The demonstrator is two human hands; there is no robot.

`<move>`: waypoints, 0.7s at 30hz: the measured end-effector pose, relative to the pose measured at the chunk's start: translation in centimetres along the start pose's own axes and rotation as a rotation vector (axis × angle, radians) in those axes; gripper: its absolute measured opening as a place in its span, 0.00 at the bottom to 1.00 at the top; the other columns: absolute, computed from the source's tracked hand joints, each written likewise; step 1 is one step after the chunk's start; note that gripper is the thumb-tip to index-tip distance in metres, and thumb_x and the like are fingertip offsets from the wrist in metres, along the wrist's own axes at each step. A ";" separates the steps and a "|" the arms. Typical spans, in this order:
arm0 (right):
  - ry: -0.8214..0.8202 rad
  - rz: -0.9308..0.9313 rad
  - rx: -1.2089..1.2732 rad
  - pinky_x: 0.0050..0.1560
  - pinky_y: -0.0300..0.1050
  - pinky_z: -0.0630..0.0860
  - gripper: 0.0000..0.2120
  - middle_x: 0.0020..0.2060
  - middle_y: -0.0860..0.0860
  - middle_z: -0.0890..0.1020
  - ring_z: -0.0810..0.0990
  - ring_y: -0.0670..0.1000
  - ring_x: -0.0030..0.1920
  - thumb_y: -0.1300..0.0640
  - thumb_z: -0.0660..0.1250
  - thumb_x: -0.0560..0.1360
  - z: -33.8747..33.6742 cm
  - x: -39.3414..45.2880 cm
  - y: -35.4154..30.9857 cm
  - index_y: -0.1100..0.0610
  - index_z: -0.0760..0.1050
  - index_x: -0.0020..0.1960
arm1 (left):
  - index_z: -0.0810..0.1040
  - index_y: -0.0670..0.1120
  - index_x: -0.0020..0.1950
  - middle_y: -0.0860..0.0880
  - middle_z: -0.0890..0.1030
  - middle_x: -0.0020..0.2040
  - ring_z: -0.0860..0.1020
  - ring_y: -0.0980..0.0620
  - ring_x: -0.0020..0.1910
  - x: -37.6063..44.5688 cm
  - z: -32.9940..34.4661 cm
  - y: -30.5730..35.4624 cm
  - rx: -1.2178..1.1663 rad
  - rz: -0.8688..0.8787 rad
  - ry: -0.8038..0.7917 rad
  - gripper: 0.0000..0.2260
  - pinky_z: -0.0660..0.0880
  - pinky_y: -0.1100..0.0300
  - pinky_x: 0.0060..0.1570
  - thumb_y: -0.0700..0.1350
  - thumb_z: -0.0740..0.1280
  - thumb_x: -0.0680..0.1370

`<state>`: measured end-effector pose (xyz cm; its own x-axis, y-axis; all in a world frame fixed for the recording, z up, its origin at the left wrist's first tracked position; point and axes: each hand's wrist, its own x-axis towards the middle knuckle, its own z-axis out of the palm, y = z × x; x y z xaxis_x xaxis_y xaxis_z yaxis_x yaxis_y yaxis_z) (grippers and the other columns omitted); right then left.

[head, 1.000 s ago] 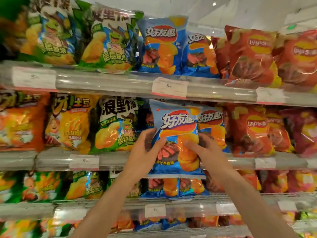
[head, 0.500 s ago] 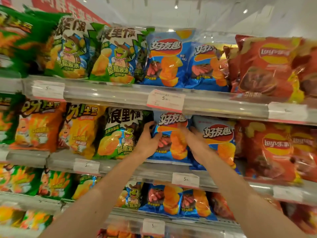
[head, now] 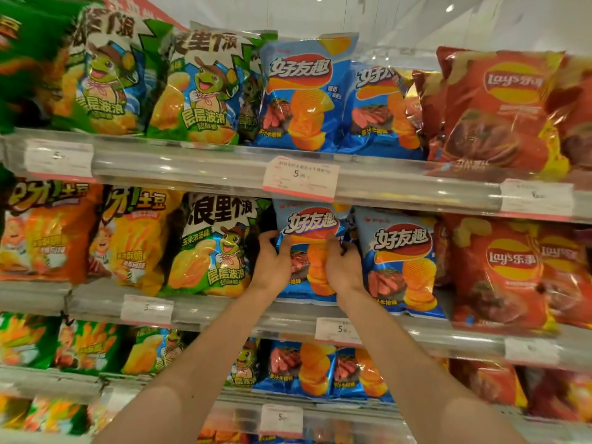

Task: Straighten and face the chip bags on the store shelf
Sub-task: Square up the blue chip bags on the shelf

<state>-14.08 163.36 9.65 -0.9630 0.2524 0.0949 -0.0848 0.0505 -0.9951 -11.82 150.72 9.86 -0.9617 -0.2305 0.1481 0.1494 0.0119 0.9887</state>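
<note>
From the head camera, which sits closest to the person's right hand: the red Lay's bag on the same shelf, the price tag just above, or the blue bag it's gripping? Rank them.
From the right hand:
1. Blue bag, held in it.
2. Price tag, just above.
3. Red Lay's bag, far right.

On the middle shelf (head: 224, 310), the held chip bag (head: 309, 225) stands upright between the frog bag (head: 211, 248) on its left and a matching bag (head: 402, 261) on its right. The left hand (head: 270, 262) and right hand (head: 342, 265) flank its front. A price tag (head: 300, 178) hangs on the upper shelf rail (head: 192, 168) directly above.
</note>
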 end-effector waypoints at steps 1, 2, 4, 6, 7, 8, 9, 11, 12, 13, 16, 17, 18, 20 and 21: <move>0.004 0.005 -0.014 0.57 0.52 0.76 0.20 0.51 0.55 0.83 0.81 0.54 0.51 0.43 0.58 0.83 0.1 -0.2 0.0 0.59 0.70 0.64 | 0.61 0.51 0.65 0.37 0.82 0.51 0.84 0.50 0.37 0.2 -0.1 -0.4 0.026 0.004 0.017 0.10 0.77 0.62 0.32 0.50 0.57 0.85; 0.008 0.005 -0.026 0.56 0.51 0.76 0.20 0.51 0.56 0.82 0.81 0.54 0.51 0.43 0.57 0.83 0.1 -0.4 0.1 0.59 0.70 0.64 | 0.61 0.52 0.65 0.38 0.82 0.53 0.84 0.48 0.41 0.3 -0.2 -0.6 0.074 0.010 0.030 0.11 0.78 0.60 0.34 0.52 0.57 0.84; 0.010 0.010 -0.056 0.59 0.54 0.76 0.24 0.55 0.58 0.82 0.81 0.58 0.56 0.42 0.56 0.83 0.1 -0.7 0.2 0.59 0.67 0.69 | 0.60 0.55 0.68 0.39 0.80 0.59 0.83 0.44 0.49 0.2 -0.3 -0.8 0.170 0.045 0.023 0.15 0.80 0.53 0.43 0.56 0.56 0.83; 0.012 -0.004 -0.082 0.65 0.55 0.74 0.27 0.61 0.58 0.80 0.79 0.59 0.63 0.42 0.56 0.83 0.0 -1.0 0.1 0.59 0.64 0.74 | 0.56 0.54 0.76 0.40 0.72 0.70 0.78 0.41 0.60 -0.3 -0.3 -0.7 0.330 0.106 0.037 0.23 0.77 0.46 0.58 0.58 0.55 0.83; 0.014 -0.058 -0.089 0.68 0.54 0.72 0.27 0.66 0.57 0.78 0.76 0.58 0.66 0.43 0.56 0.83 -0.1 -1.1 0.0 0.58 0.62 0.76 | 0.54 0.53 0.78 0.41 0.66 0.74 0.74 0.40 0.65 -0.4 -0.3 -0.8 0.403 0.161 0.055 0.25 0.73 0.45 0.63 0.57 0.55 0.83; 0.019 -0.150 -0.109 0.70 0.51 0.69 0.26 0.69 0.55 0.75 0.74 0.57 0.69 0.45 0.57 0.84 -0.3 -1.4 -0.1 0.57 0.61 0.77 | 0.52 0.52 0.80 0.41 0.60 0.77 0.71 0.39 0.69 -0.9 -0.4 -0.6 0.469 0.249 0.070 0.26 0.71 0.45 0.65 0.55 0.55 0.84; 0.030 -0.264 -0.160 0.70 0.48 0.68 0.26 0.72 0.54 0.71 0.71 0.55 0.71 0.47 0.58 0.84 -0.7 -1.7 -0.2 0.56 0.60 0.78 | 0.53 0.51 0.80 0.42 0.56 0.79 0.67 0.40 0.72 -1.1 -0.6 -0.7 0.531 0.362 0.094 0.25 0.70 0.45 0.67 0.54 0.54 0.84; 0.046 -0.487 -0.353 0.72 0.46 0.64 0.26 0.76 0.55 0.63 0.65 0.54 0.76 0.50 0.57 0.84 -1.8 -2.2 -0.4 0.55 0.58 0.79 | 0.57 0.49 0.80 0.42 0.53 0.80 0.60 0.41 0.77 -1.4 -1.2 -0.7 0.710 0.598 0.120 0.23 0.69 0.45 0.68 0.52 0.53 0.85; 0.047 -0.588 -0.483 0.75 0.47 0.62 0.26 0.79 0.56 0.60 0.61 0.55 0.78 0.51 0.56 0.84 -2.3 -2.3 -0.3 0.56 0.56 0.80 | 0.58 0.47 0.79 0.42 0.54 0.80 0.58 0.42 0.78 -1.2 -1.5 -0.9 0.829 0.682 0.105 0.23 0.68 0.45 0.68 0.52 0.51 0.85; 0.039 -0.678 -0.622 0.78 0.48 0.58 0.26 0.80 0.56 0.57 0.56 0.55 0.80 0.52 0.55 0.85 -2.7 -2.3 0.0 0.58 0.55 0.81 | 0.58 0.46 0.80 0.43 0.54 0.81 0.56 0.43 0.79 -0.9 -1.8 -1.1 0.936 0.738 0.074 0.25 0.67 0.46 0.69 0.53 0.48 0.84; -0.094 -0.807 -0.953 0.81 0.50 0.49 0.29 0.81 0.56 0.53 0.48 0.53 0.82 0.47 0.48 0.85 -3.4 -2.0 0.8 0.61 0.52 0.82 | 0.51 0.46 0.81 0.45 0.48 0.82 0.48 0.47 0.81 -0.1 -2.2 -1.6 1.119 0.709 -0.074 0.29 0.60 0.45 0.75 0.57 0.41 0.82; -0.143 -0.801 -1.006 0.81 0.48 0.45 0.31 0.82 0.55 0.51 0.45 0.51 0.81 0.44 0.45 0.85 -3.5 -2.0 1.1 0.60 0.49 0.82 | 0.48 0.46 0.82 0.46 0.45 0.82 0.46 0.47 0.81 0.1 -2.2 -1.8 1.158 0.696 -0.096 0.30 0.58 0.46 0.76 0.58 0.40 0.82; -0.171 -0.781 -1.032 0.80 0.45 0.41 0.31 0.82 0.53 0.48 0.42 0.49 0.80 0.43 0.45 0.85 -3.6 -2.0 1.4 0.59 0.46 0.82 | 0.45 0.47 0.82 0.47 0.42 0.82 0.44 0.47 0.81 0.2 -2.1 -2.1 1.192 0.684 -0.100 0.30 0.56 0.46 0.77 0.58 0.39 0.81; -0.171 -0.764 -1.045 0.77 0.40 0.37 0.31 0.82 0.52 0.46 0.40 0.47 0.79 0.44 0.46 0.85 -3.6 -2.0 1.7 0.58 0.44 0.82 | 0.43 0.46 0.81 0.47 0.40 0.82 0.44 0.47 0.81 0.1 -1.9 -2.3 1.223 0.676 -0.090 0.31 0.54 0.47 0.78 0.59 0.38 0.81; -0.163 -0.762 -1.054 0.76 0.40 0.37 0.31 0.82 0.52 0.46 0.41 0.48 0.80 0.44 0.47 0.86 -3.5 -2.1 1.6 0.58 0.44 0.82 | 0.42 0.46 0.81 0.46 0.40 0.82 0.44 0.46 0.81 0.1 -1.9 -2.3 1.223 0.677 -0.084 0.31 0.54 0.47 0.78 0.59 0.37 0.81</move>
<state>-11.31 166.32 7.92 -0.7883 -0.2902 0.5425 -0.4502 0.8731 -0.1871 -11.79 148.88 7.56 -0.8018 0.2183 0.5563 0.3331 0.9361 0.1128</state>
